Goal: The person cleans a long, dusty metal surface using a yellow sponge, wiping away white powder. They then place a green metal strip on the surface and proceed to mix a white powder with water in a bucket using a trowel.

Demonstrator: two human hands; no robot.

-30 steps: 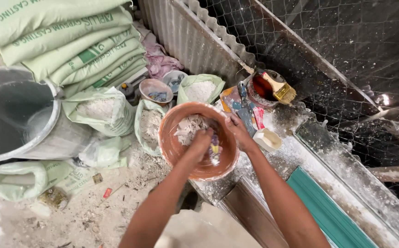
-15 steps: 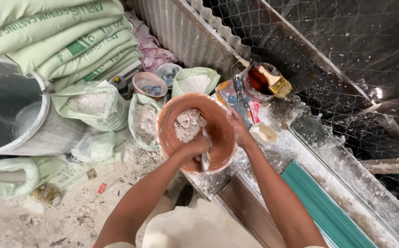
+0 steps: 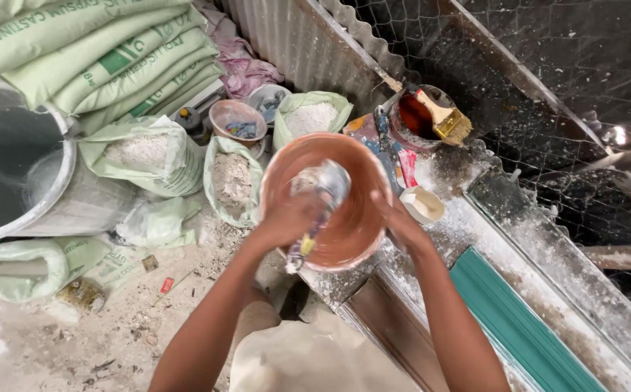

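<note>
Left hand (image 3: pixel 290 218) is fisted around a scraper (image 3: pixel 320 207) inside the bowl (image 3: pixel 355 218); right hand (image 3: pixel 397 221) clasps its rim at 3 o'clock.

Pale green sacks (image 3: pixel 90 51) with darker green print are lying stacked across the upper left of the frame. Below them, left of centre, three open green bags are standing: a wide one (image 3: pixel 145 156) showing white powder, a narrow one (image 3: pixel 232 181) holding greyish powder, and one (image 3: pixel 312 116) near the top centre filled with white powder. Another green sack (image 3: pixel 32 265) is lying flat at the lower left, printed side up.
</note>
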